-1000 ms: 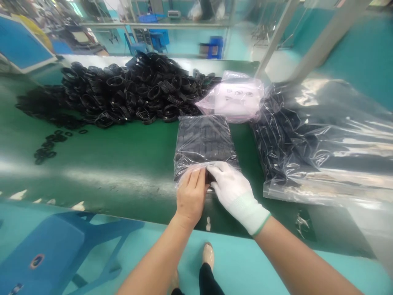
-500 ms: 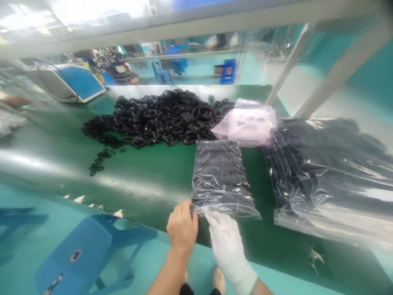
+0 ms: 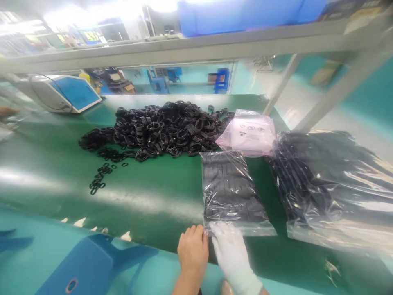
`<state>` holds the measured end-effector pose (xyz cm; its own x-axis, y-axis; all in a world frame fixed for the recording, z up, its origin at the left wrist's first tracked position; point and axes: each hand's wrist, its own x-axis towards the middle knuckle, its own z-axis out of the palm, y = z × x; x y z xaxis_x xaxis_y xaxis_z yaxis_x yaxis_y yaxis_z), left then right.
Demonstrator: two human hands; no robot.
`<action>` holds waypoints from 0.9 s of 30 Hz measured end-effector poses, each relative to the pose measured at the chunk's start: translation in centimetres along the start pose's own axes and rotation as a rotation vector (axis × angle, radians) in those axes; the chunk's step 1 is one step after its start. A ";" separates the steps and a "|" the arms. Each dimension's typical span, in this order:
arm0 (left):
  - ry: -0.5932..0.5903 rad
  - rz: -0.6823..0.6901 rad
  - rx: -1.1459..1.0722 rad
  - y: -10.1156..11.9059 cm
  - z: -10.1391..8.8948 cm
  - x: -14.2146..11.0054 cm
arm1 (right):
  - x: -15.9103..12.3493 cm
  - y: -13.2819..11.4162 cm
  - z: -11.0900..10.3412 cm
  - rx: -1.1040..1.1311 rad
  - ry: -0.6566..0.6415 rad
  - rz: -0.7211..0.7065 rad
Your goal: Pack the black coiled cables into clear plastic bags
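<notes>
A clear plastic bag filled with black rubber rings (image 3: 231, 190) lies on the green table (image 3: 147, 196). My bare left hand (image 3: 193, 250) pinches the bag's near left corner with curled fingers. My right hand (image 3: 230, 252), in a white glove, presses on the bag's near edge right beside it, fingers together. Behind the bag sits a large loose pile of black rings (image 3: 166, 129).
A pink plastic bag (image 3: 250, 133) lies behind the clear bag. Large clear bags packed with black rings (image 3: 331, 184) fill the right. Several stray rings (image 3: 102, 176) lie at left. A blue-topped machine (image 3: 66, 92) stands far left, a blue stool (image 3: 82, 270) below.
The view has tilted up and back, so hands and bag sit lower in the frame. Both hands have slid from the bag's near middle to its near left corner.
</notes>
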<state>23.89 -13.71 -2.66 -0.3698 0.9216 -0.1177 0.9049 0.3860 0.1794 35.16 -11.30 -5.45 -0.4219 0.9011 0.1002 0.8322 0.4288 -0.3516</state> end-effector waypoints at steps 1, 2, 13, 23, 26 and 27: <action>-0.009 0.015 -0.006 -0.2 0.2 0.1 | 0.1 -0.3 0.4 -0.010 0.008 -0.001; -0.019 0.022 -0.012 -0.5 0.4 0.2 | 0.1 -0.5 0.8 -0.025 0.007 -0.004; -0.257 0.126 -0.089 -1.9 0.5 1.9 | 1.5 -2.5 1.9 -0.117 -0.011 0.124; -0.427 0.039 -0.469 -4.7 -4.8 7.4 | -0.1 -1.9 0.6 -0.010 0.006 0.056; -0.456 -0.011 -0.515 -2.8 -3.8 9.7 | -0.2 -1.5 1.1 -0.006 0.064 0.068; -0.467 -0.034 -0.519 -2.2 -3.3 10.2 | -0.1 -1.4 1.4 -0.009 0.085 0.075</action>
<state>17.46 -4.98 -1.03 -0.1612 0.8397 -0.5185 0.6340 0.4907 0.5977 33.55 -12.10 -6.29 -0.3268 0.9326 0.1531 0.8637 0.3604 -0.3523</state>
